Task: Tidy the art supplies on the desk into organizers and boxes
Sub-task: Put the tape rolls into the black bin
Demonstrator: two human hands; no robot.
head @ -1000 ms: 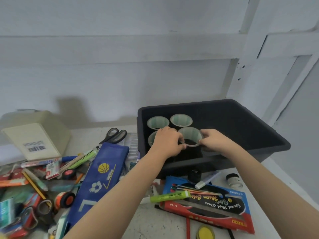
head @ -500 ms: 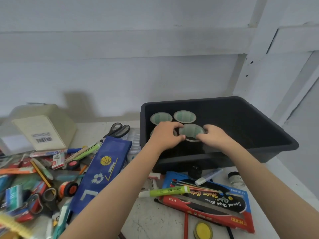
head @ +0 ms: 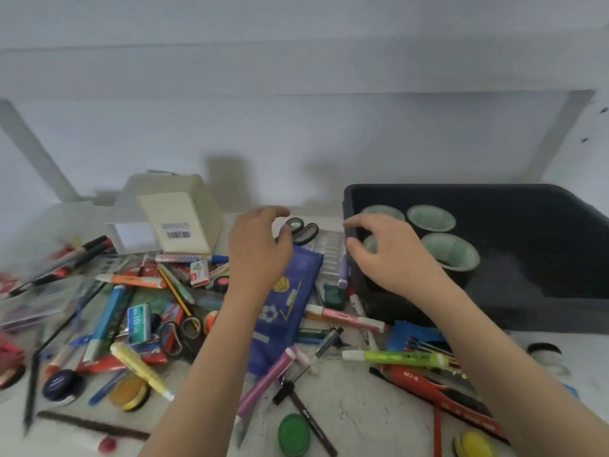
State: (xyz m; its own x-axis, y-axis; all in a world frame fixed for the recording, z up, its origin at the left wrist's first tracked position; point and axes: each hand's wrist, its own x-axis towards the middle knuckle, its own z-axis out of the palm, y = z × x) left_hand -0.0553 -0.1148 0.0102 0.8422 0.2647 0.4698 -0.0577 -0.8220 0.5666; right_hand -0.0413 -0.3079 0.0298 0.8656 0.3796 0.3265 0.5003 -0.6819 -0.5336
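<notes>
Black bin [head: 527, 199]: you have one.
Green cups [head: 431, 217]: four, one partly hidden.
Scissors [head: 301, 230]: two pairs lie on your desk [head: 356, 410].
Blue pencil case [head: 290, 311]: one.
Beige box [head: 184, 222]: one.
Round pots [head: 293, 438]: you can count at least four.

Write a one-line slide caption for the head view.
Empty hands hover over a cluttered desk: left hand above the blue pencil case, right hand by the black bin holding four green cups.
</notes>
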